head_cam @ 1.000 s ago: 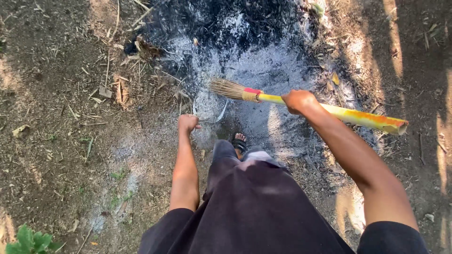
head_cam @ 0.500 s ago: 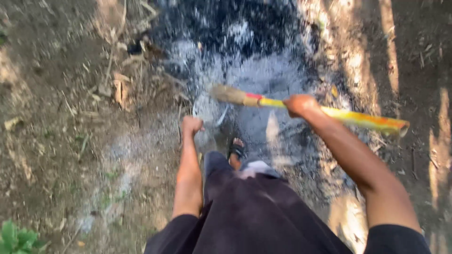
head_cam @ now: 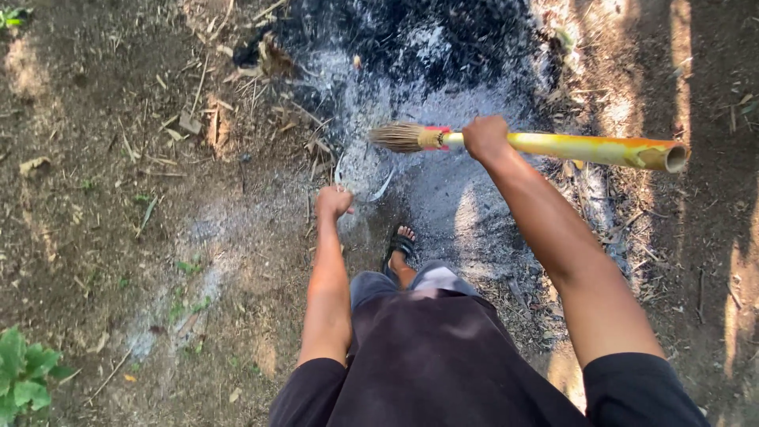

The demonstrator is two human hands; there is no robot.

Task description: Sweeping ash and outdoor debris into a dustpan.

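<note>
While the right hand (head_cam: 485, 138) is wrapped tight around the yellow broom (head_cam: 538, 145), with its straw head hovering over the grey ash patch (head_cam: 443, 182), the left hand (head_cam: 332, 202) is fisted on the rim of a pale ash-filled pan (head_cam: 360, 175) just below those bristles. A sandalled foot (head_cam: 402, 245) sits near the pan. Bare dirt with dry twigs (head_cam: 198, 119) opens up on the left, and a green plant (head_cam: 24, 375) pokes in at the bottom-left corner.
</note>
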